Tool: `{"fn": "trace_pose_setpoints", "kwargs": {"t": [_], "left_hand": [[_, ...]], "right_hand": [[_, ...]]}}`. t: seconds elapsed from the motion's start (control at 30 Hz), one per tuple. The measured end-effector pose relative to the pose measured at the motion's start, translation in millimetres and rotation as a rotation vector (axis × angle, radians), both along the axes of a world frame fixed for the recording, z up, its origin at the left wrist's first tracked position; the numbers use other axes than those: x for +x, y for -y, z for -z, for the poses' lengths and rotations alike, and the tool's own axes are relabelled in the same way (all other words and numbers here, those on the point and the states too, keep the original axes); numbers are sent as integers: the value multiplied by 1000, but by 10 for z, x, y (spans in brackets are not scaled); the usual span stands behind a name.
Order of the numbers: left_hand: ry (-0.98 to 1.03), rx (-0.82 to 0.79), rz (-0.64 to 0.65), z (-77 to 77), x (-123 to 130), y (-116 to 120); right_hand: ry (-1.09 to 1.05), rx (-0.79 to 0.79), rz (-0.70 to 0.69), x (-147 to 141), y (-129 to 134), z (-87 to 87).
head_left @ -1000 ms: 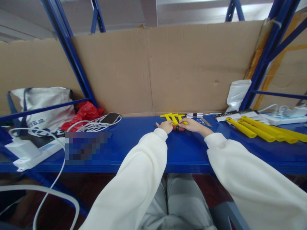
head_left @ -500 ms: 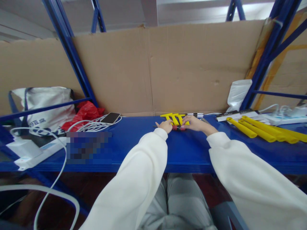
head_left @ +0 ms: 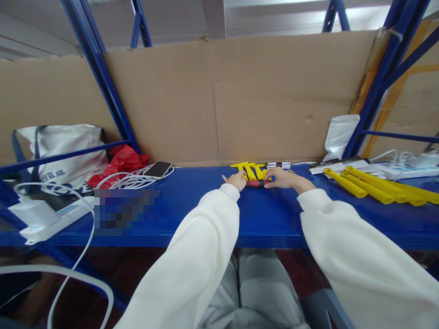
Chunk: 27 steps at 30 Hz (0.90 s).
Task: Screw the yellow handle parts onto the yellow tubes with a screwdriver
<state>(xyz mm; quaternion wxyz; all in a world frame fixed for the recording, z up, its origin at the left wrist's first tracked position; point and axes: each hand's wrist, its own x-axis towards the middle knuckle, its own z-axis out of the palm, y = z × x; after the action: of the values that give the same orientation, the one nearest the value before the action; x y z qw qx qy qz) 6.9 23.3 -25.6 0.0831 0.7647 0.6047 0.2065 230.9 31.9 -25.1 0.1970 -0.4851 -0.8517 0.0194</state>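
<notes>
A screwdriver with a red and black handle (head_left: pixel 256 183) lies across the middle of the blue table, between my two hands. My left hand (head_left: pixel 237 180) is closed around its left end, and the shaft there is hidden. At the right end of the handle, the fingers of my right hand (head_left: pixel 278 177) are pinched on it. Just behind the handle are several yellow T-shaped plastic pieces (head_left: pixel 250 172), partly covered by my fingers.
Black-and-white sticks (head_left: pixel 278 164) lie behind my right hand. Several yellow tubes (head_left: pixel 370 186) rest at the right by a power strip (head_left: pixel 408 171). On the left are a phone (head_left: pixel 158 169), coiled white cable (head_left: pixel 128 181), a red plastic bag (head_left: pixel 120 163) and a cloth bag (head_left: pixel 70 148).
My right hand has shifted slightly right, to the end of the handle, and more of the red and black handle shows. My left hand stays nearly in place.
</notes>
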Motion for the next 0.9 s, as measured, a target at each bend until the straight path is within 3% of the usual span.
{"fn": "trace_pose_setpoints", "kwargs": {"t": [0.37,0.9], "left_hand": [[-7,-10,89,-13,21,69],[-41,-27,89,-9,22,61]], "right_hand": [[-70,-8,-102,-152,54,-2],[-75,-56,-100,-160,70,-24]]}}
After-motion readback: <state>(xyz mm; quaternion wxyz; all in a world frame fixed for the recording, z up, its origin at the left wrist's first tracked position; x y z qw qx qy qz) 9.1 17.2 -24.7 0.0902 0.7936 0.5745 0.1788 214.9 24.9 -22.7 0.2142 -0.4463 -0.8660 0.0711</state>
